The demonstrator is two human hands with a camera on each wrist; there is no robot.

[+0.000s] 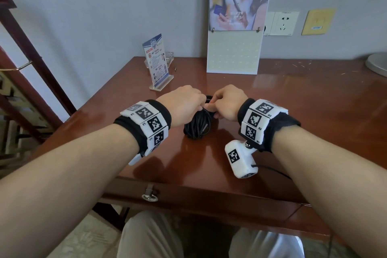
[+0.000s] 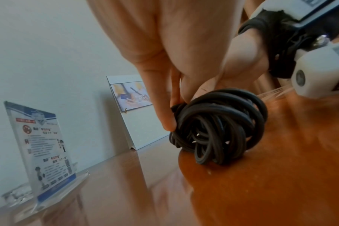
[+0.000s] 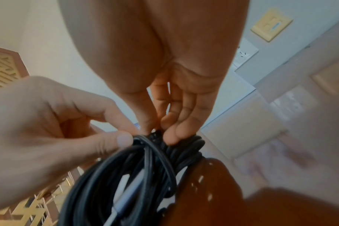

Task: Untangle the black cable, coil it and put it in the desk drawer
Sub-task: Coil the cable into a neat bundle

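The black cable (image 1: pixel 198 124) is a tangled bundle of loops standing on the red-brown desk (image 1: pixel 293 111), right in front of me. My left hand (image 1: pixel 203 105) pinches strands at the top of the bundle from the left, thumb against fingers. From the right, my right hand (image 1: pixel 212 108) pinches the same top part, the fingertips of both hands almost meeting. In the left wrist view the cable (image 2: pixel 219 126) rests on the desk under my left hand (image 2: pixel 176 110). In the right wrist view my right hand (image 3: pixel 159 131) grips the cable (image 3: pixel 145 165), and a grey plug (image 3: pixel 129 191) lies among the loops.
The desk drawer (image 1: pixel 188 199) below the front edge is shut, with a ring pull (image 1: pixel 149 196). An acrylic sign stand (image 1: pixel 158 63) and a glass dish (image 1: pixel 170 58) sit at the back left. A desk calendar (image 1: pixel 235 27) leans on the wall; a grey round base (image 1: pixel 377 64) lies far right.
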